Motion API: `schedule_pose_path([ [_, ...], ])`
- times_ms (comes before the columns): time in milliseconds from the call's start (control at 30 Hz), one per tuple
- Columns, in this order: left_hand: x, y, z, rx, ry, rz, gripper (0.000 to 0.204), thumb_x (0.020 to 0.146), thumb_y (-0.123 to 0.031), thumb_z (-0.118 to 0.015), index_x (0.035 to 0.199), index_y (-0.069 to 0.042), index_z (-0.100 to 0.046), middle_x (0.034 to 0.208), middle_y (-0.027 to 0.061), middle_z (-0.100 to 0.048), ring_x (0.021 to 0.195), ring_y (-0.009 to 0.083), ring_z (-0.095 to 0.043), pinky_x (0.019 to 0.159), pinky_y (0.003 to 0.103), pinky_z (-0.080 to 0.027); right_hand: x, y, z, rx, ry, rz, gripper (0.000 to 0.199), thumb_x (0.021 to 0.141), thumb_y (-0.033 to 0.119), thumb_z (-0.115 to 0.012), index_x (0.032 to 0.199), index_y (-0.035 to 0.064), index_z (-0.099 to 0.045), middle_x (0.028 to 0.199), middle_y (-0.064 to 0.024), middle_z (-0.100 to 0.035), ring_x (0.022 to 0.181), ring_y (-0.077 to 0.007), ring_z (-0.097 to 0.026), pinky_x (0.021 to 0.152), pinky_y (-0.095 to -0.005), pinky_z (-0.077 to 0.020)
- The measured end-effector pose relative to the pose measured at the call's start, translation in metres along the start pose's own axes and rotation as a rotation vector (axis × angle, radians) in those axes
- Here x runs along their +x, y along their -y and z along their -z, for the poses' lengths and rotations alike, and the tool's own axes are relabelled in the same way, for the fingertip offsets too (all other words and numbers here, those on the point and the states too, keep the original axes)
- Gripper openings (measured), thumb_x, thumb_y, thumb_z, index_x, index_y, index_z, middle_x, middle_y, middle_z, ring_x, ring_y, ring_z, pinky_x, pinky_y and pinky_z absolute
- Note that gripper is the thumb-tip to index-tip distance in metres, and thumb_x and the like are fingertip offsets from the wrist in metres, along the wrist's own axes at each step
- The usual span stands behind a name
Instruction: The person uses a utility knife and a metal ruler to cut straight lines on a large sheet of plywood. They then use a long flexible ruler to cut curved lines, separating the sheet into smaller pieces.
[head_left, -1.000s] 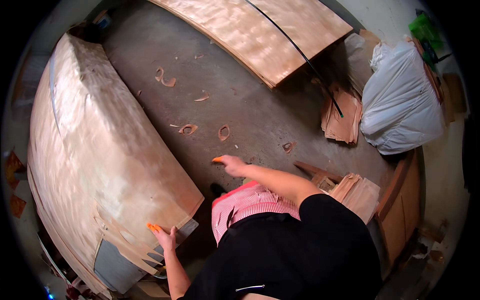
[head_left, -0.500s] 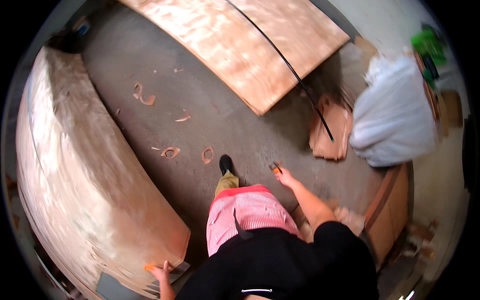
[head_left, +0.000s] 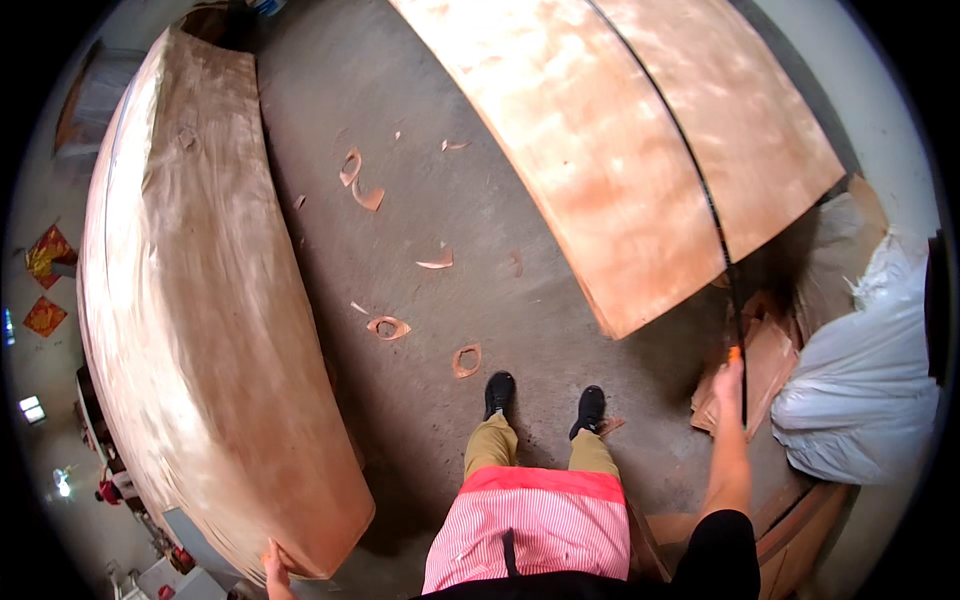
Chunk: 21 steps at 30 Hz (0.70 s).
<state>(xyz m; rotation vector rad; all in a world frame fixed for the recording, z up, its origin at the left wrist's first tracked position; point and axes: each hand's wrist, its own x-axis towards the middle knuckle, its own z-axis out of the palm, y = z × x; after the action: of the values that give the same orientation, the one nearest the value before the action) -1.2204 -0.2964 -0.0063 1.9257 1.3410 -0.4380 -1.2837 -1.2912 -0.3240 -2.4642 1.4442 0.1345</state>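
My right grip (head_left: pixel 729 383) is out at arm's length, right up against the long black rod (head_left: pixel 680 130), an orange covering showing at a fingertip. From up here I cannot tell how far my fingers are closed, or whether they are wrapped around the rod or only laid against it. The rod runs across the wide stack of thin wood sheets (head_left: pixel 640 150) ahead of me on the right, then sticks out past its near edge, so that its lower end shows just beside my wrist. Beneath my hand there is a small pile of reddish wood pieces (head_left: pixel 770 355), and to the right of that pile sits a bulky white bag (head_left: pixel 860 380).

My left grip (head_left: pixel 276 568) is down at the near end of the tall stack on my left (head_left: pixel 230 300), fingers pointing up along its edge. They touch the sheets there, but I cannot tell whether they pinch any of them. A grey panel (head_left: pixel 198 535) shows beside that end.

Between the two stacks I stand on the grey floor (head_left: pixel 420 200), feet apart in black shoes (head_left: pixel 500 392), my red-and-white striped apron (head_left: pixel 540 520) in front. Scraps of wood lie ahead of my toes, among them a pointed ring (head_left: pixel 403 327) and a rounder ring (head_left: pixel 460 372).
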Motion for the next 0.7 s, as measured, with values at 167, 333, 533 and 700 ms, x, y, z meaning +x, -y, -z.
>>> schedule_pose_path([
  [167, 0.005, 0.013, -0.017, -0.102, -0.019, -0.016, 0.077, 0.072, -0.064, -0.052, 0.104, 0.006, -0.053, 0.094, 0.0143, -0.06, 0.082, 0.0224, -0.058, 0.073, 0.033, -0.046, 0.101, -0.071, -0.023, 0.029, 0.008, -0.104, 0.05, 0.086, 0.012, -0.045, 0.128, -0.0054, -0.027, 0.127, -0.0288, -0.033, 0.114, -0.04, -0.037, 0.095, -0.0415, -0.032],
  [333, -0.016, 0.017, -0.027, -0.04, -0.069, 0.053, 0.08, 0.071, -0.066, -0.051, 0.104, 0.007, -0.053, 0.096, 0.015, -0.06, 0.084, 0.023, -0.058, 0.074, 0.034, -0.046, 0.085, -0.034, -0.029, -0.019, -0.011, 0.112, 0.041, 0.086, 0.013, -0.047, 0.123, 0.0012, -0.035, 0.114, -0.0259, -0.046, 0.102, -0.038, -0.047, 0.087, -0.0404, -0.0381],
  [533, -0.012, 0.008, -0.034, 0.016, -0.107, 0.113, 0.083, 0.069, -0.068, -0.051, 0.104, 0.007, -0.053, 0.098, 0.0159, -0.059, 0.086, 0.0236, -0.058, 0.075, 0.035, -0.046, -0.02, 0.055, 0.02, 0.26, 0.147, 0.15, 0.03, 0.083, 0.021, -0.055, 0.103, -0.0001, -0.049, 0.085, -0.0206, -0.058, 0.08, -0.0352, -0.056, 0.07, -0.0411, -0.0432],
  [700, -0.006, -0.001, -0.039, 0.106, -0.207, 0.201, 0.086, 0.068, -0.07, -0.05, 0.104, 0.008, -0.053, 0.1, 0.0166, -0.058, 0.087, 0.0241, -0.058, 0.076, 0.035, -0.046, -0.117, 0.129, 0.086, 0.39, 0.138, 0.189, 0.031, 0.076, 0.03, -0.063, 0.078, -0.0001, -0.053, 0.068, -0.0155, -0.058, 0.064, -0.0307, -0.057, 0.059, -0.0377, -0.0442],
])
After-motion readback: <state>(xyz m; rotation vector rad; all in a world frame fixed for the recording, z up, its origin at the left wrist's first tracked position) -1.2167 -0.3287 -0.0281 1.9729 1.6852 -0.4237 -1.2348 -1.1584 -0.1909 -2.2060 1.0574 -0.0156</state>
